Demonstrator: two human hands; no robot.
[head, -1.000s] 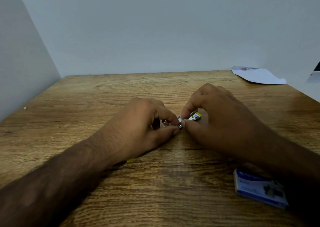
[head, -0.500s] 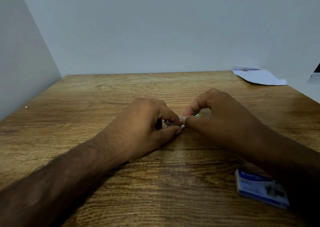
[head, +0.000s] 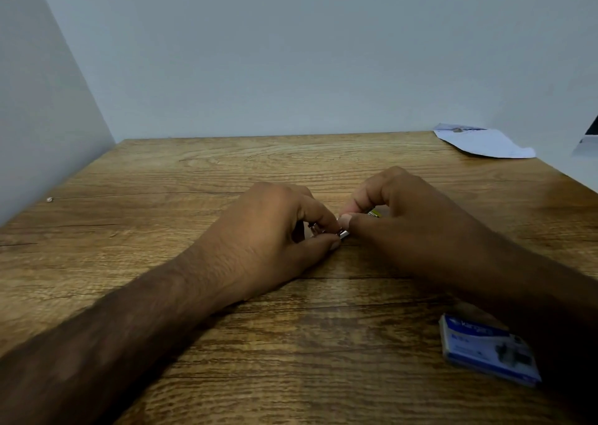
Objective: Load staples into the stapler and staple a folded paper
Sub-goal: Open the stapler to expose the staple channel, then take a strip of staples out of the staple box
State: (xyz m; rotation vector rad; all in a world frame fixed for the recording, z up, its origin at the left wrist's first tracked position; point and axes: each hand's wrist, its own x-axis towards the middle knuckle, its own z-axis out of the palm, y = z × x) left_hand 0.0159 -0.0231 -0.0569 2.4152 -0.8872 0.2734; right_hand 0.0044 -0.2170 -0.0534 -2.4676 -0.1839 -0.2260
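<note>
While left hand (head: 275,230) and right hand (head: 407,220) both pinch the stapler (head: 343,233), the staple box (head: 485,348) lies apart; its contents hidden.

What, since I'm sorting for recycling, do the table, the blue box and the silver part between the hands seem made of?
Table: wood or wood-look laminate, matte, visible grain. Staple box: printed card, probably, slight sheen. Stapler: bright metal end, it glints.
</note>
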